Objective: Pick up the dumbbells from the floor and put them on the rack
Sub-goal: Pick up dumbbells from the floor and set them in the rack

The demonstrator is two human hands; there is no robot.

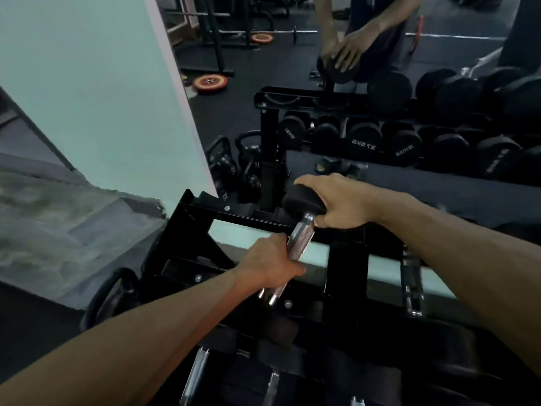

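Dumbbell hangs over the rack, long axis running away from me, left hand gripping the bar, right hand cupping the far head

Dim, bluish indoor light is recorded throughout. Soft motion blur and wide-angle bending are seen toward the frame edges.

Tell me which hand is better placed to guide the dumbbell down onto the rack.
The right hand, probably. It cups the dumbbell's far black head, which sits just above the rack's top rail, so it can steer that end. The left hand is wrapped around the handle, carrying the weight.
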